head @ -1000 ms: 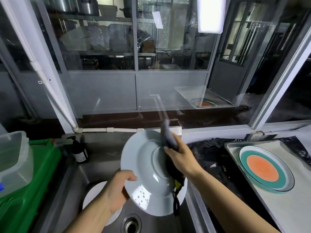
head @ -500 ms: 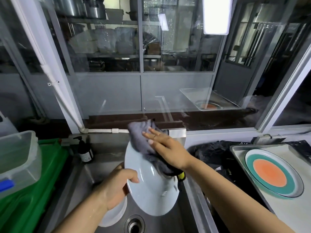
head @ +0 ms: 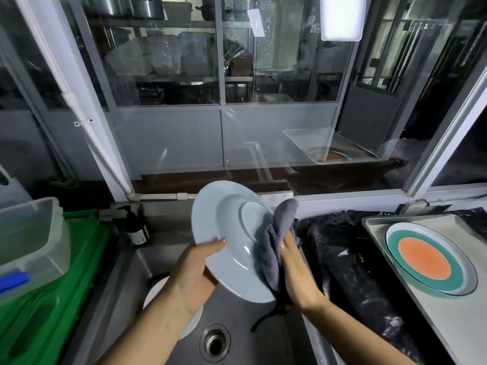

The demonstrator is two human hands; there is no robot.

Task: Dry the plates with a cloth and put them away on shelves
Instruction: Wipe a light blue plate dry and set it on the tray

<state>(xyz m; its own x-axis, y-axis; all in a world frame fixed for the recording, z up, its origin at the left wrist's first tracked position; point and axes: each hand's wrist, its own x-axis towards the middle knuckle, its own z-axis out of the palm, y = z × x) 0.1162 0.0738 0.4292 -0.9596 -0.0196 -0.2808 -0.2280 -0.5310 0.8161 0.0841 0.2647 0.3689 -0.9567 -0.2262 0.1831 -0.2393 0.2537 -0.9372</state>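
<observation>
Left hand (head: 195, 272) grips tilted pale plate (head: 232, 241); right hand (head: 297, 270) presses grey cloth (head: 276, 243).

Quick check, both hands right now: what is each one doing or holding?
Left hand: grips the pale plate by its lower rim.
Right hand: presses the grey cloth against the plate's right edge.

White plate in the steel sink (head: 155, 293) mostly hidden behind left forearm. Grey cloth (head: 274, 248) covers the pale blue deep plate's (head: 229, 233) right rim and the right hand's (head: 297, 275) fingertips. Green crate (head: 52, 299) and clear plastic tub (head: 31, 238) cut by left edge. Pump bottle (head: 135, 227) label unreadable.
</observation>
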